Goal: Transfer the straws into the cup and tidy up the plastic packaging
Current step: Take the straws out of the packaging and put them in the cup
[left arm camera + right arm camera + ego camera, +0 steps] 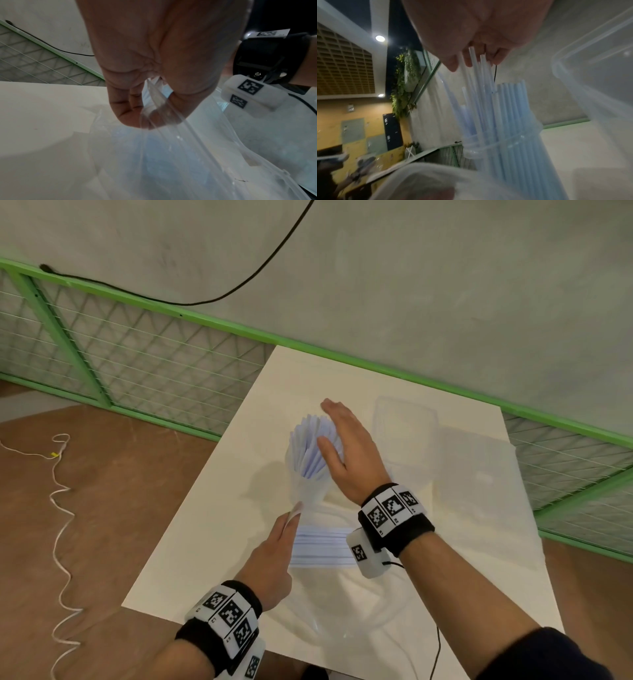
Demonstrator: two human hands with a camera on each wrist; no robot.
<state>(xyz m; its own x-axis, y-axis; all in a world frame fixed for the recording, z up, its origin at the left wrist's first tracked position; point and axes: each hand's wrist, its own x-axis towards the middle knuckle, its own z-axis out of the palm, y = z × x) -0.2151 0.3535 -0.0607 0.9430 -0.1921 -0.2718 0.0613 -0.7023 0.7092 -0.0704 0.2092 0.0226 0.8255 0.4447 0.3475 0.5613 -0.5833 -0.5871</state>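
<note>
- Head view: the right hand (346, 451) lies flat and loose over the tops of the straws (313, 448), which stand fanned in the clear cup (308, 487) just under its palm. The cup's wall is so pale against the white table (191, 549) that its outline is hard to trace.
- Nearer the person than that hand, more straws (323, 546) lie flat inside the plastic bag (346, 611), partly hidden behind the wrist camera (368, 554). The left hand (274, 559) pinches the bag's edge at its fingertips, beside the cup's base.
- To the right of the right hand sits a clear container (406, 429), faint and barely readable.
- Left wrist view: the left hand (154, 67) fills the upper frame, thumb and curled fingers clamping the bag's ridged strip (164, 106). The bag (171, 162) spreads below, its contents blurred.
- Right wrist view: the right hand (476, 33) is cut off at the top; straw tips (473, 59) touch its fingers (452, 65), which look relaxed rather than gripping, though blur makes this uncertain. The cup (513, 155) stands below it, the container (599, 81) to its right.
</note>
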